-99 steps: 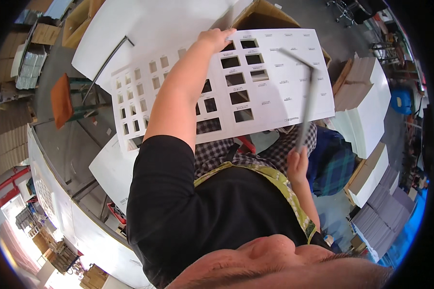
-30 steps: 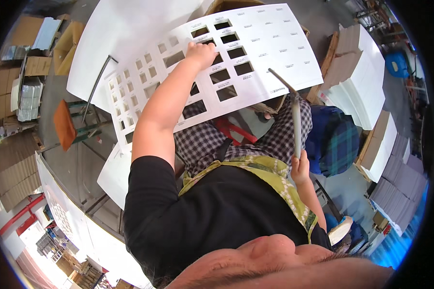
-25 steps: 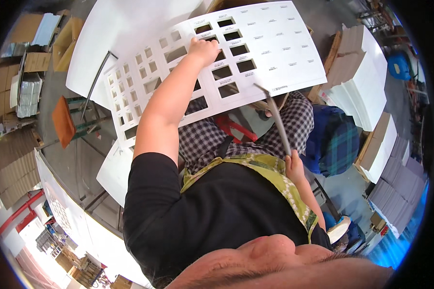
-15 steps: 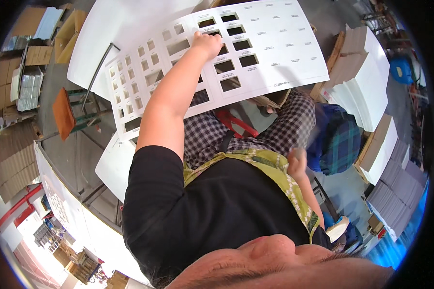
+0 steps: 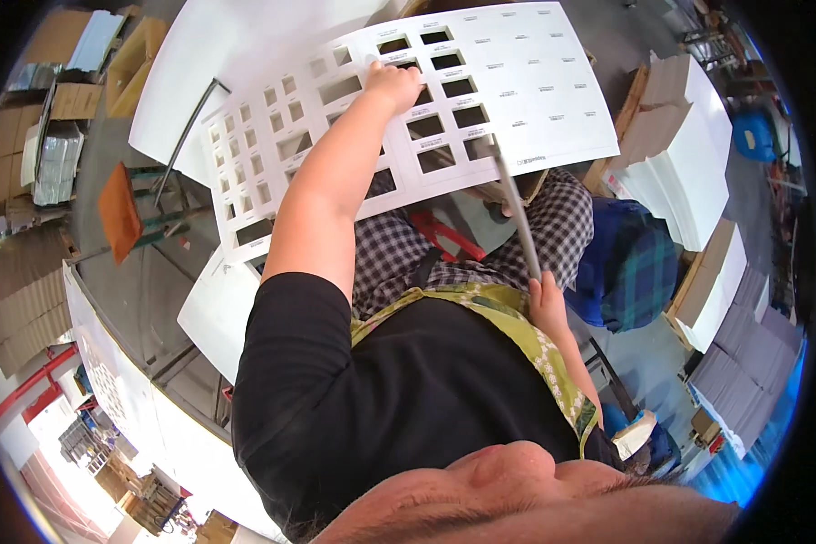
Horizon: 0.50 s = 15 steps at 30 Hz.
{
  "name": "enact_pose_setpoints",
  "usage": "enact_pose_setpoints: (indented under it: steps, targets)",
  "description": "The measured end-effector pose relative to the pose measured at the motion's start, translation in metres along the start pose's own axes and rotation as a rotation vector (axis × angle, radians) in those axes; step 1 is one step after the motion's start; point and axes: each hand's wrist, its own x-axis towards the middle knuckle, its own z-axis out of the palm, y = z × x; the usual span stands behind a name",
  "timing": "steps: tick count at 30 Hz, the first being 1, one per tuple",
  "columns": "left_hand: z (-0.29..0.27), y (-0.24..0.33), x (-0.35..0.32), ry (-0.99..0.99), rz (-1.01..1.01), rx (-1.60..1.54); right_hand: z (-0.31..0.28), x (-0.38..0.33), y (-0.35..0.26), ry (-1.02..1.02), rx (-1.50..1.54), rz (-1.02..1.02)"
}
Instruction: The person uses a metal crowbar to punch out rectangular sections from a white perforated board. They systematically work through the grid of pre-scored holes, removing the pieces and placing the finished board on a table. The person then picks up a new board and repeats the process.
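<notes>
Noting a white board (image 5: 553, 100) with rows of cutouts (image 5: 458, 87), partly over our checked trousers (image 5: 383, 254). Our left hand (image 5: 394, 88) holds it at one cutout toward the far edge, fingers curled, fingertips hidden. Our right hand (image 5: 547, 304) has its fingers closed around a grey rod (image 5: 518, 213), whose tip overlaps the near edge; touching or not, we cannot tell.

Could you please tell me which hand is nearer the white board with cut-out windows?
Left. The left hand holds the white board; the right hand is apart from it, off its near edge, holding a grey rod.
</notes>
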Motion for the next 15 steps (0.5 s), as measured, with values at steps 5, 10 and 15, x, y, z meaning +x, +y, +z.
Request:
enact_pose_setpoints:
  steps: [5, 10, 15]
  targets:
    - [0.000, 0.001, -0.001, 0.005, -0.004, -0.020, -0.022, -0.016, -0.010, 0.199, 0.219, -0.215]
    - [-0.003, 0.001, 0.000, -0.008, -0.013, -0.021, -0.006, -0.002, -0.009, 0.046, -0.061, 0.068]
    - [-0.001, 0.000, 0.001, -0.007, -0.027, -0.006, -0.004, -0.009, -0.007, 0.140, 0.109, -0.051]
